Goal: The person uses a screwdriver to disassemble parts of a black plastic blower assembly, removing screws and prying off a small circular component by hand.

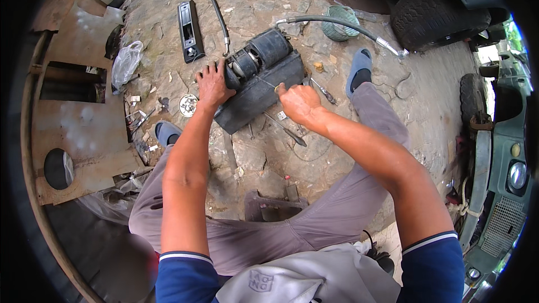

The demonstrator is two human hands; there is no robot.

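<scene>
A black blower unit (247,104) with a long box-like housing and rounded drums on top lies on the stony ground in front of me. My left hand (213,86) rests on its left end, fingers spread and thumb against the near side. My right hand (300,102) is closed around a screwdriver (268,83), most of its handle hidden in the fist. The thin shaft points up and left to the unit's top, near a metal-coloured motor (245,65). Whether the tip touches a screw is too small to tell.
Loose screwdrivers (293,136) (324,91) lie beside the unit. Beyond it are a black panel (191,31), a short hose (218,17) and a longer hose (337,21). A dish of small parts (188,105) sits left. A tyre (435,17) and green vehicle (505,207) stand right.
</scene>
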